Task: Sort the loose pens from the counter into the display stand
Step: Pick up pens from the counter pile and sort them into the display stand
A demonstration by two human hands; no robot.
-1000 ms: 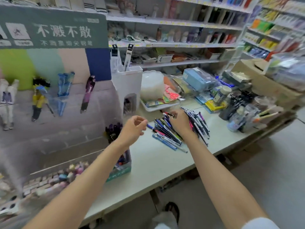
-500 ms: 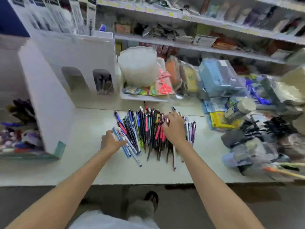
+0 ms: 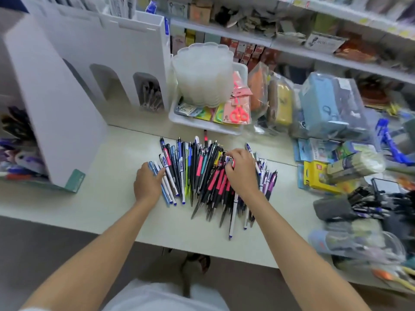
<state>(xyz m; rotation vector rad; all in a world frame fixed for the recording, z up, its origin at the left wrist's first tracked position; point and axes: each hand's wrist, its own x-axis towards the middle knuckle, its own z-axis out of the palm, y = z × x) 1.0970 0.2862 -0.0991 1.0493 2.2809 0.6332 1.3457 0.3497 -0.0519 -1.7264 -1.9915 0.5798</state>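
A heap of loose pens (image 3: 202, 176), black, blue, pink and purple, lies on the pale counter (image 3: 112, 198). My left hand (image 3: 147, 185) sits at the heap's left edge, fingers curled over a few blue and white pens (image 3: 167, 189). My right hand (image 3: 243, 173) is on the middle of the heap, fingertips bent down and pinching pens with pink grips (image 3: 215, 182). The white display stand (image 3: 67, 104) rises at the left. Its arched slot (image 3: 149, 95) and its side rack (image 3: 18, 140) hold pens.
A white tray (image 3: 179, 118) with packed scissors and a stack of clear plastic tubs (image 3: 202, 70) stands behind the heap. Bagged pencil cases (image 3: 325, 104), a yellow pack (image 3: 316, 176) and other stock crowd the right side. Shelves run along the back. The counter's front edge is near me.
The view has swung from the stand to the heap. My left hand came down onto the blue pens at the heap's left edge. My right hand stayed on the pile.
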